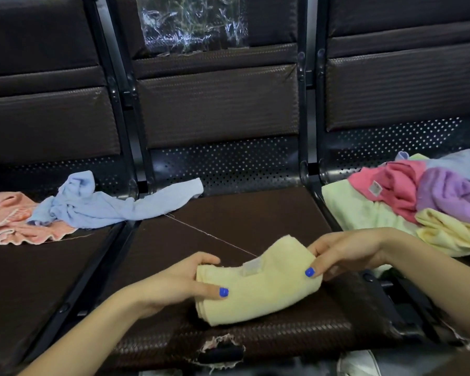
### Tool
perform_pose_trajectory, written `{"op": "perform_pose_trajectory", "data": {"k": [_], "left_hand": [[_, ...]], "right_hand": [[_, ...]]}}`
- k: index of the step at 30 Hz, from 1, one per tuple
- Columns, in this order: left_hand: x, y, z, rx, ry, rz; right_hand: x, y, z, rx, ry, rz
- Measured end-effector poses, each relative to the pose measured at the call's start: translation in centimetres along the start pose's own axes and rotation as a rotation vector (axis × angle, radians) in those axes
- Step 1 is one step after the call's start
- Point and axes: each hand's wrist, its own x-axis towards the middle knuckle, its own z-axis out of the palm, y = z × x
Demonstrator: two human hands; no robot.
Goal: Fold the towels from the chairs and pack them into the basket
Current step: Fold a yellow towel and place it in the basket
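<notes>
A folded pale yellow towel [258, 283] with a small white label lies over the front of the middle chair seat [242, 221]. My left hand [174, 283] grips its left end, thumb on top. My right hand [342, 253] pinches its right end, thumb on top. A crumpled light blue towel [103, 202] stretches across the gap between the left and middle seats. Beside it a pink towel [14, 218] lies bunched on the left seat. No basket is in view.
On the right seat sits a heap of towels: pale green [356, 207], rose pink [396, 183], purple [451, 196] and yellow [451, 232]. Black metal frames separate the three dark seats. The middle seat's front edge is torn [220, 348]. Clear plastic hangs on the middle backrest [193, 23].
</notes>
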Motion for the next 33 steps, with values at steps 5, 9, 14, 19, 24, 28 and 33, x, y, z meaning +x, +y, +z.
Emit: {"op": "perform_pose_trajectory", "data": {"k": [5, 9, 14, 19, 24, 28, 33], "left_hand": [[-0.7, -0.7, 1.0, 0.096, -0.087, -0.034], [-0.8, -0.5, 1.3, 0.09, -0.067, -0.003], [0.0, 0.3, 1.4, 0.11, -0.069, 0.034], [1.3, 0.3, 1.1, 0.099, -0.103, 0.029], [2.4, 0.7, 1.0, 0.132, -0.085, 0.095], [3.0, 1.1, 0.8, 0.2, -0.074, 0.151], [2.9, 1.4, 1.2, 0.386, -0.107, 0.078]], "right_hand": [[-0.5, 0.8, 1.6, -0.176, 0.033, 0.0], [-1.2, 1.2, 3.0, -0.286, 0.137, -0.035], [-0.2, 1.2, 4.2, -0.288, 0.331, -0.12], [0.6, 0.9, 3.5, -0.344, 0.592, -0.048], [1.4, 1.0, 2.9, -0.123, 0.582, 0.006], [1.9, 1.5, 3.1, -0.005, 0.578, -0.009], [2.8, 2.2, 3.6, 0.038, 0.608, 0.004]]}}
